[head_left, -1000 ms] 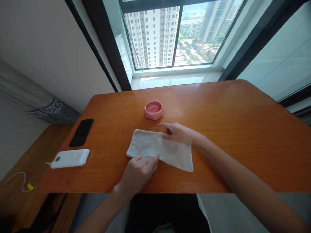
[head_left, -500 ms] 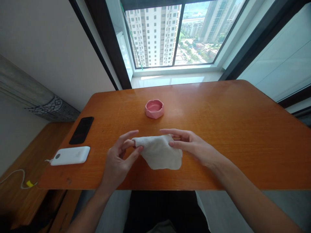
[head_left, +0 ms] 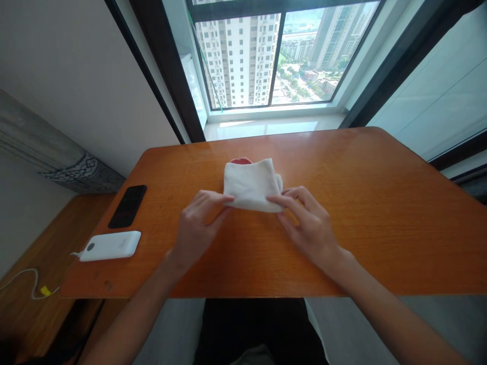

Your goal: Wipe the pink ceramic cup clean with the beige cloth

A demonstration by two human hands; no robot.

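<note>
A folded white cloth (head_left: 251,183) is stretched between my two hands above the middle of the table. My left hand (head_left: 201,218) pinches its near left corner between thumb and fingers. At the near right corner, my right hand (head_left: 306,218) grips it the same way. The far part of the cloth stands up away from me and covers most of a pink ashtray (head_left: 241,160), so just its back rim shows. I cannot tell whether the cloth touches the ashtray.
On the left of the wooden table (head_left: 361,213) lie a black phone (head_left: 128,206) and a white power bank (head_left: 111,246) with a cable. A lower wooden surface (head_left: 38,243) adjoins on the left. Beyond the far edge is a window (head_left: 266,61).
Both hands have moved away from me with the cloth. It hung down toward me before; now it points up and away, hiding most of the ashtray. The left finger no longer pokes into its fold.
</note>
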